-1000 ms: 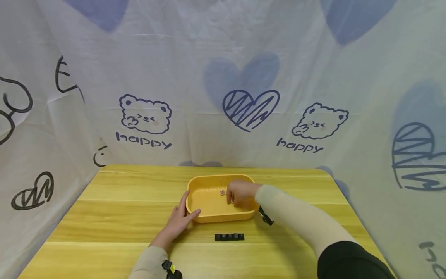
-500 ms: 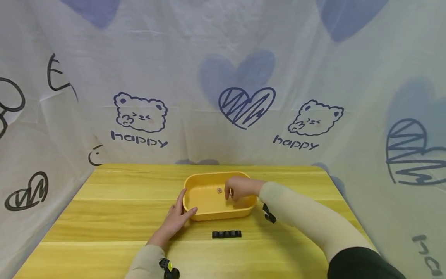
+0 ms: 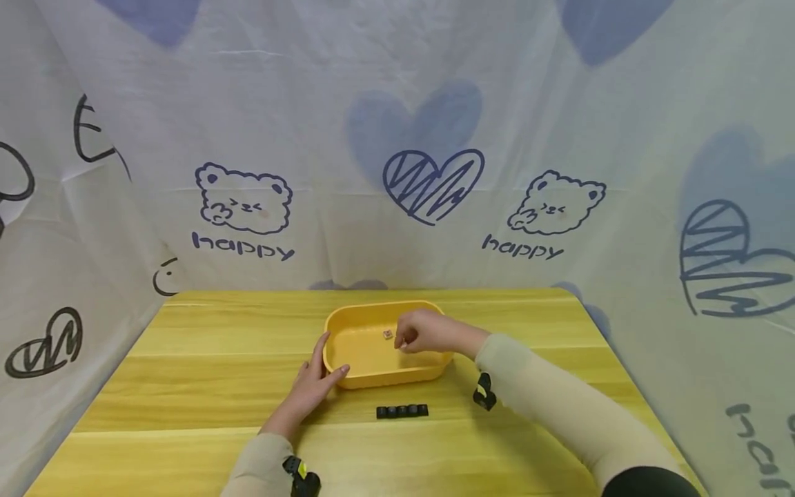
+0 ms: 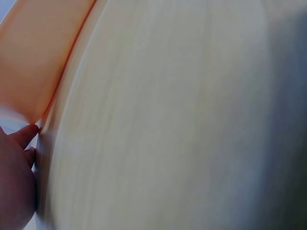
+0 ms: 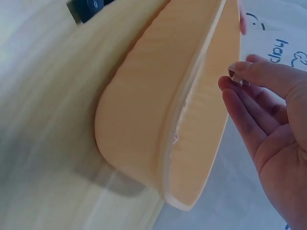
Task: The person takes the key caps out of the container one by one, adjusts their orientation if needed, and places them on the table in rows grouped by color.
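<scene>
My left hand (image 3: 309, 388) spans the left front corner of a yellow plastic tray (image 3: 385, 379), thumb at the front rim and straight fingers along the left side. Over the tray's right half, my right hand (image 3: 428, 331) pinches a small piece between thumb and fingertips. Close up in the right wrist view, this piece (image 5: 236, 77) has clear and dark parts and looks like a key switch. Another small pale-and-brown switch-like piece (image 3: 388, 334) lies on the tray floor. The left wrist view catches only part of the left hand (image 4: 17, 179) against the tray's outer wall (image 4: 43, 52).
In front of the tray, several black keycap-like pieces (image 3: 402, 411) stand in a straight row on the wood-grain table (image 3: 205, 393). A printed white cloth (image 3: 348, 228) hangs behind the table and at both sides.
My right hand has risen slightly from the tray floor with the small key switch, its forearm shifting right. The left hand keeps its place on the tray. The head view has drifted slightly.
</scene>
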Demonstrator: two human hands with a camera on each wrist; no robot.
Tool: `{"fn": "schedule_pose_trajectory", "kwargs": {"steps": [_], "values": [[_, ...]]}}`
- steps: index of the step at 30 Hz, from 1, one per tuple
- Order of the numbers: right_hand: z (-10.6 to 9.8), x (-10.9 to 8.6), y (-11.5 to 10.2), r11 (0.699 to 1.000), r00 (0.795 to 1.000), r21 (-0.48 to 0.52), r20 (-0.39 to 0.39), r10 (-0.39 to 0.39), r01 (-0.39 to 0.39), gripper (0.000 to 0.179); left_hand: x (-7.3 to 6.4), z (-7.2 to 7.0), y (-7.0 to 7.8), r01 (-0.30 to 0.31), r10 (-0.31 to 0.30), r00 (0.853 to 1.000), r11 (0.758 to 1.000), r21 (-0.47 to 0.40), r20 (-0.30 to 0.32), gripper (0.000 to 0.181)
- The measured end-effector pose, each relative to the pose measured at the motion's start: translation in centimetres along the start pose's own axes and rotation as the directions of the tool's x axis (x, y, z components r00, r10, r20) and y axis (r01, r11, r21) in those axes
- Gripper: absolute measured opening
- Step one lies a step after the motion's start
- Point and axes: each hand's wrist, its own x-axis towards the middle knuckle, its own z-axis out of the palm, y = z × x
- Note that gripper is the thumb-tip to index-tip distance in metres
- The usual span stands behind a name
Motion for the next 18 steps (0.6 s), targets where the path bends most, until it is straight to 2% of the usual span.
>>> {"fn": "schedule_pose_trajectory", "kwargs": {"steps": [7,14,18], "values": [[1.0,-1.3,-0.4,0.998,0.993,0.060,-0.116,-0.001,0.008,0.017,-0.1,0.0,0.1,-0.003,0.003,1.000,1.000,-0.002,0.002,0.087],[2.3,-2.8,-1.3,0.979,0.977,0.202,-0.206,0.051,-0.008,0.012,-0.1,-0.1,0.3,0.013,-0.013,1.000,1.000,-0.017,0.001,0.088],[3.5,-3.6,-1.8,0.981,0.966,0.195,-0.256,0.044,0.007,0.013,0.0,0.1,0.3,0.017,-0.017,1.000,1.000,-0.017,0.003,0.088]]}}
